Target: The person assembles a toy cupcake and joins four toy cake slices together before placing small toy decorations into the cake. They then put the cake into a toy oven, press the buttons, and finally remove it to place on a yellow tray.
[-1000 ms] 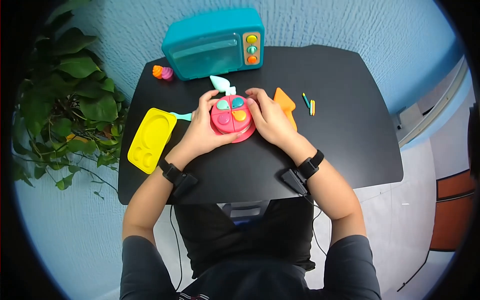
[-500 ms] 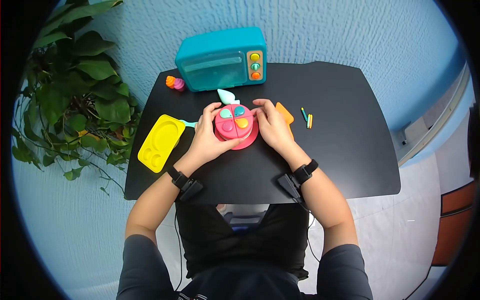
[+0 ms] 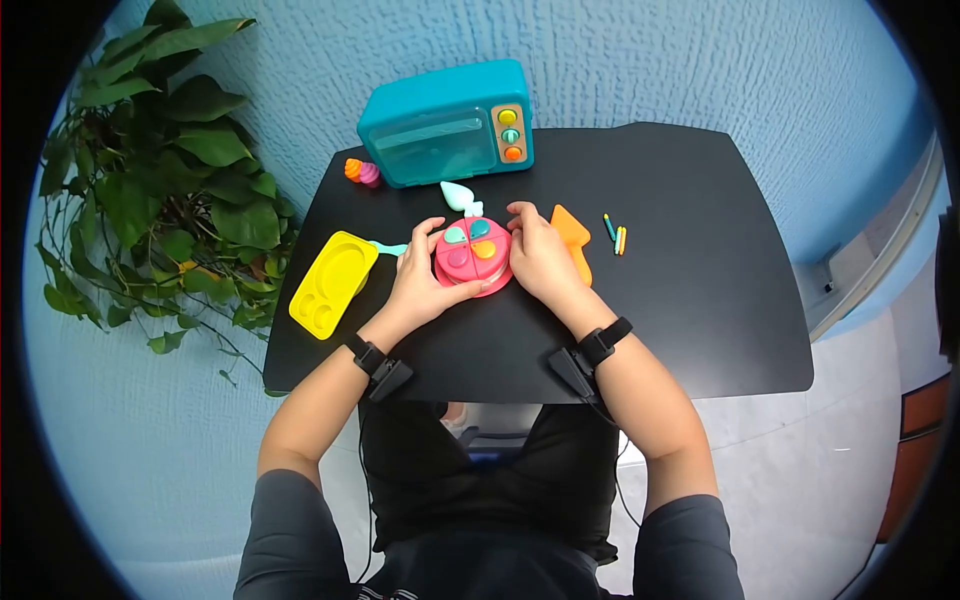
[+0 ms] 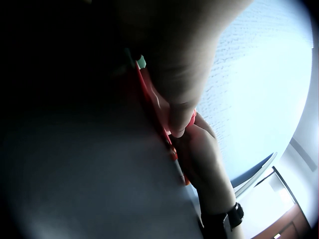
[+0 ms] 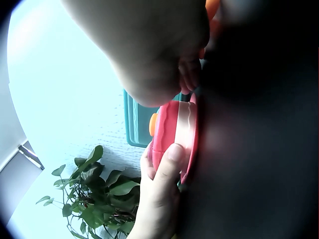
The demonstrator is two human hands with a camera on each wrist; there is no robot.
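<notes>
A round pink toy cake, its top split into quarters with teal, mint, orange and pink pieces, sits on a pink plate on the black table. Around its left side curls my left hand, the thumb pressed along the front of its side. At the right side, my right hand holds close against the cake with bent fingers, their tips low by the plate in the right wrist view. Behind the cake lies a mint spade-shaped toy piece. An orange toy piece lies beside my right hand, partly covered by it.
A teal toy oven with knobs stands at the back, orange and purple swirl toys beside it. Left are a yellow tray and a mint handle. Small coloured sticks lie right. A plant hangs left.
The head view has shifted. My right hand, a little apart from the cake half a second ago, is now against it. Less of the plate shows to the cake's right.
</notes>
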